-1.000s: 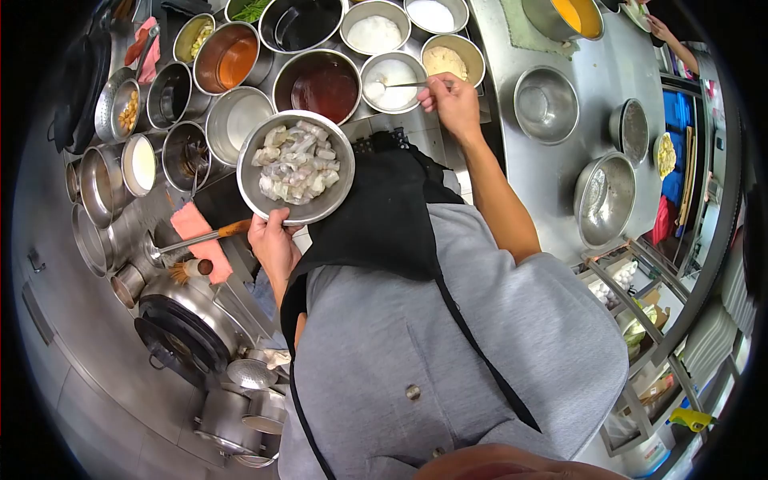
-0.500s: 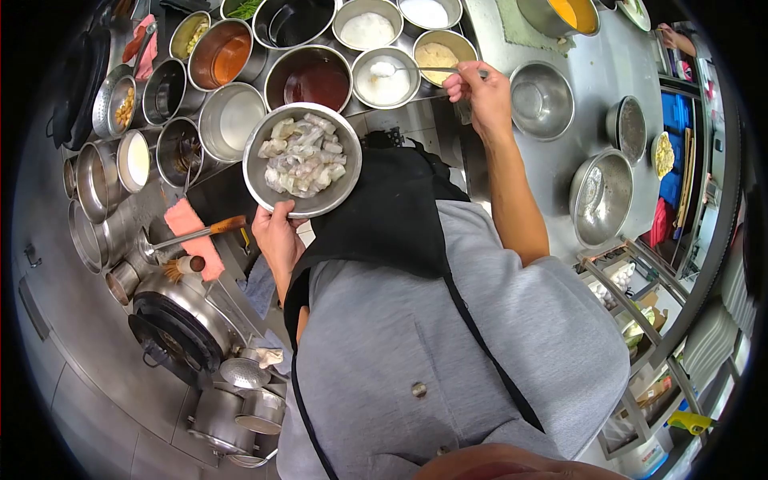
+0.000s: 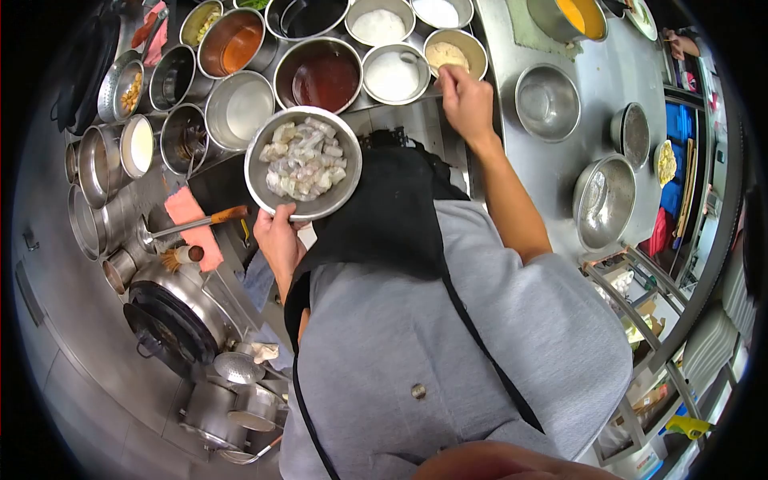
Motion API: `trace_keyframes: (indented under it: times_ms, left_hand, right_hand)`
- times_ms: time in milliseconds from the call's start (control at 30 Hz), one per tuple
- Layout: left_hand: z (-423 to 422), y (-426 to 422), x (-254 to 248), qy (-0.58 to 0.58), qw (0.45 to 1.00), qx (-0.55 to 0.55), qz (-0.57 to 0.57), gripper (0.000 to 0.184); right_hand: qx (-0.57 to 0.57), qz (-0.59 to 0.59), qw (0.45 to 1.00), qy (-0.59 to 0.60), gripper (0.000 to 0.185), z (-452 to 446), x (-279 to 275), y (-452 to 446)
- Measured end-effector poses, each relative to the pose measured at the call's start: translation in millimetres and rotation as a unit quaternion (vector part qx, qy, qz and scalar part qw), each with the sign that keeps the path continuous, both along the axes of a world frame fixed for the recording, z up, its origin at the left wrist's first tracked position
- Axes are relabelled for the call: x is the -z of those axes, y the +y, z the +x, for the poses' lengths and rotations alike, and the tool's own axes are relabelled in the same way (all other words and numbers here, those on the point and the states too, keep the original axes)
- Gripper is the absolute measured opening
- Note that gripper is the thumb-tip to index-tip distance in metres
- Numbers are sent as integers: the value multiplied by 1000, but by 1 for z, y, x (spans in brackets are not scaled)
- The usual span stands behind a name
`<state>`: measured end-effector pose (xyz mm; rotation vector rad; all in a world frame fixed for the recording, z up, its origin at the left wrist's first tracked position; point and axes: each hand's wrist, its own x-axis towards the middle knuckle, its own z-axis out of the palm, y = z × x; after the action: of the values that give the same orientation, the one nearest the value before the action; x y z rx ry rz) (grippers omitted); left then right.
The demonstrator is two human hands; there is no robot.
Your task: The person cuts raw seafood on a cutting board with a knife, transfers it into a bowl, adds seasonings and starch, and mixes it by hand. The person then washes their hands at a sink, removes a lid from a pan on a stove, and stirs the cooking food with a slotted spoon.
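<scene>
My left hand (image 3: 280,244) grips the near rim of a round metal bowl (image 3: 254,172), thumb on top. Pieces of raw peeled shrimp (image 3: 306,158) lie in it. My right hand (image 3: 468,104) is closed, by the near edge of a tub of beige powder (image 3: 448,56). Beside that, to the left, stands a tub of white granules (image 3: 390,78). What looks like the bowl of a spoon (image 3: 410,58) shows at this tub's right inner wall; its handle toward my right hand is mostly hidden.
Several metal tubs surround them, including dark red liquid (image 3: 324,84), orange sauce (image 3: 238,52) and clear liquid (image 3: 248,108). Metal bowls (image 3: 548,102) stand on the right counter. A ladle (image 3: 184,228) rests across a pink cloth (image 3: 204,244) at left. A person's hand (image 3: 682,46) shows at far right.
My right hand has moved left and turned knuckles up, and the spoon has dropped from above the white granules to the tub's side. My left hand keeps the shrimp bowl nearly still.
</scene>
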<state>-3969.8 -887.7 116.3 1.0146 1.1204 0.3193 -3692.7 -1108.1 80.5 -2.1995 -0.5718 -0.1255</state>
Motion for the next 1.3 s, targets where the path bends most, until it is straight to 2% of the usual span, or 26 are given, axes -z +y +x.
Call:
trace_keyframes:
  times_ms: [33,100,200,267,433,533,600,633,700,933,1000,1033,1100,1133,1233,1300]
  left_hand:
    - [-2,-1,0,-7,1000,-1,2,21]
    - [-4,-4,-2,6,1000,-8,16,22]
    - [-8,-8,-7,-1,1000,-23,-2,22]
    - [-11,-9,-6,-2,1000,-30,-3,22]
    - [-17,-11,-2,-9,1000,-15,-1,20]
    - [-16,-14,-2,1,1000,-24,0,19]
    - [-18,-14,0,-4,1000,-23,0,18]
    - [-18,-14,0,-11,1000,-22,0,18]
    - [-18,-16,1,-13,1000,-25,-1,18]
    - [-20,-19,4,0,1000,-22,-4,19]
    - [-23,-21,5,-3,1000,-20,-4,20]
    - [-24,-21,5,-6,1000,-17,-4,21]
    - [-20,-24,2,-5,1000,-20,-2,21]
    - [-19,-25,1,2,1000,-24,-3,21]
    - [-22,-24,4,6,1000,-10,-2,21]
    - [-20,-24,3,2,1000,-12,-3,21]
  right_hand:
    - [-21,-34,994,-97,9,0,2,0]
    - [-32,-67,986,-148,6,-8,5,4]
    - [-20,-41,995,-93,7,-16,16,7]
    - [43,74,996,-12,9,-18,18,10]
    - [34,44,998,-20,12,-15,29,4]
    - [47,90,994,27,15,-15,34,11]
    - [69,229,954,181,17,-15,34,14]
    - [68,229,954,183,17,-15,34,13]
    - [66,173,976,112,18,-15,34,11]
    - [22,165,978,129,19,-18,43,16]
    - [25,203,957,208,20,-22,37,16]
    - [25,203,957,208,20,-24,37,15]
    - [47,254,916,307,19,-20,37,12]
    - [51,256,916,303,19,-17,36,8]
    - [96,353,846,387,14,-11,24,-5]
    - [93,370,837,393,14,-9,19,-13]
